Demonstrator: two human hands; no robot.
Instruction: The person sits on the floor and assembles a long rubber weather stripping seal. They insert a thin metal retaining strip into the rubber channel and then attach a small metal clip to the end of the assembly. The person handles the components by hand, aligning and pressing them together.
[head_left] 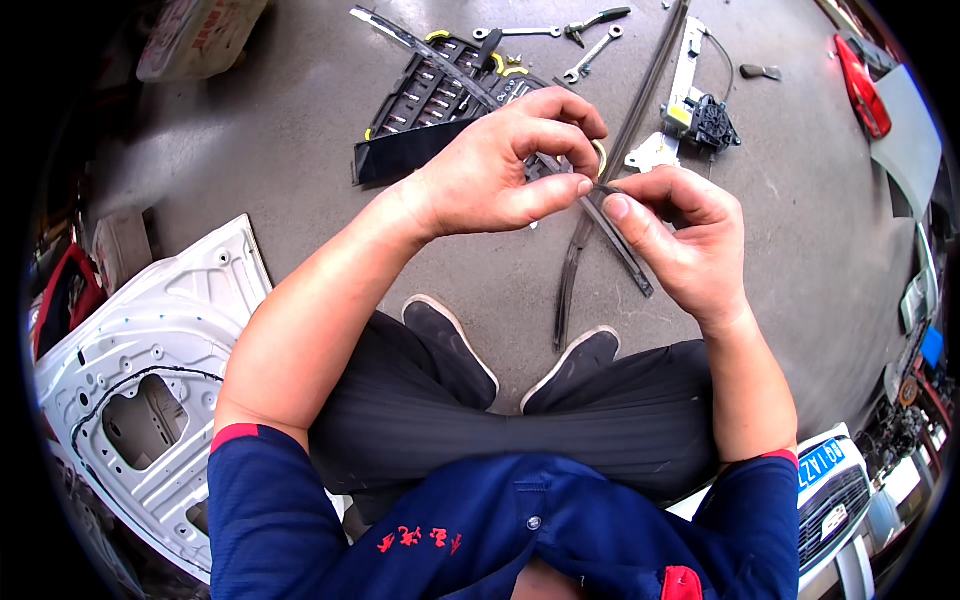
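My left hand [505,165] is closed in a pinch, thumb against fingertips, on a long, narrow black trim strip [624,246]. That strip slants from the upper left, over a tool case, down to the right between my feet and my right hand. Close beside it, my right hand [688,232] pinches the same spot between thumb and bent forefinger, the fingertips of both hands nearly touching. What exactly lies between the fingertips is partly hidden. Beneath, a second long dark strip [640,105] crosses the first and rests on the floor.
An open black socket set case [415,100] lies beyond my left hand. Past it are a ratchet [597,20] and two wrenches [597,52]. A window regulator [682,105] with motor lies ahead of my right hand. A white door shell [205,280] stands left; a white bumper [845,470] lies right.
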